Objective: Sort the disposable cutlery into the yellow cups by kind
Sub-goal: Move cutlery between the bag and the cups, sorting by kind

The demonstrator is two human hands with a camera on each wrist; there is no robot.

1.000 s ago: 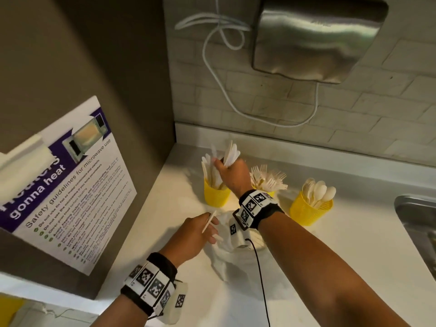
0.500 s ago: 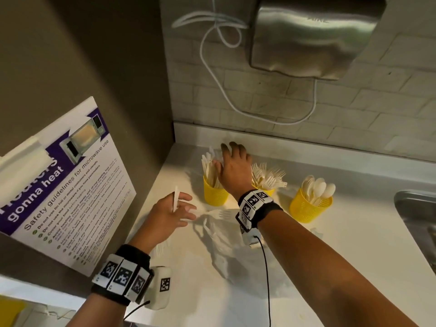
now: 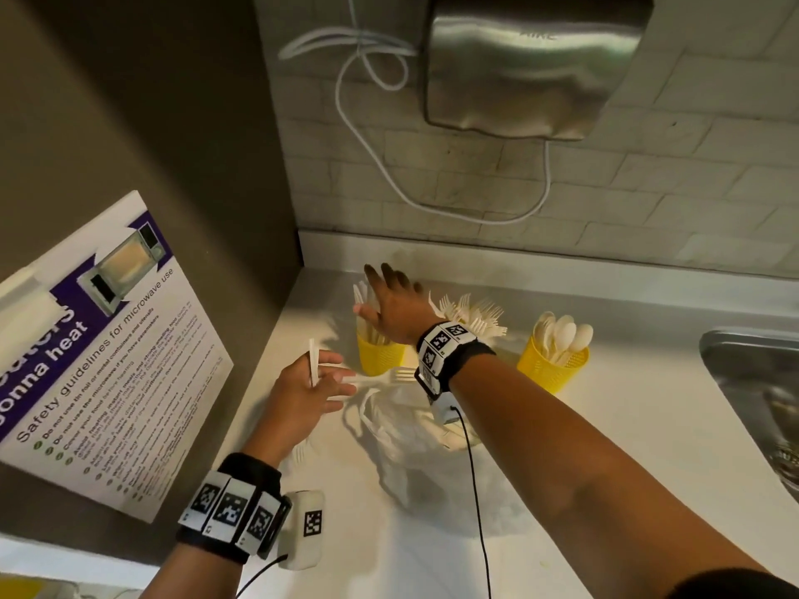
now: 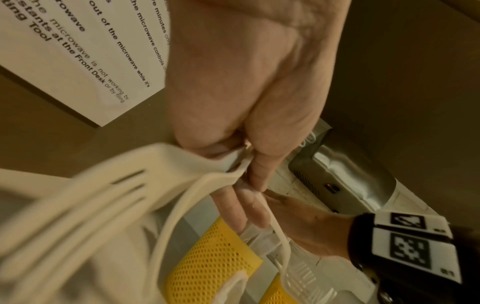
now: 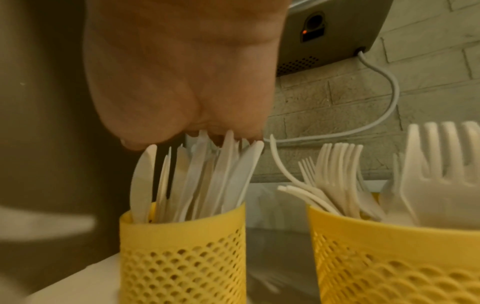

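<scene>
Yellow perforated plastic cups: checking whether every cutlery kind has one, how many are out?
3. Knife cup under the open right hand, fork cup behind that wrist, spoon cup nearest the sink.

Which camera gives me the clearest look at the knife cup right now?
The right wrist view: the knife cup fills the frame, white knives upright inside, right hand flat just above their tips. In the head view the cup is small, half hidden by that hand. The left wrist view shows only yellow mesh.
</scene>
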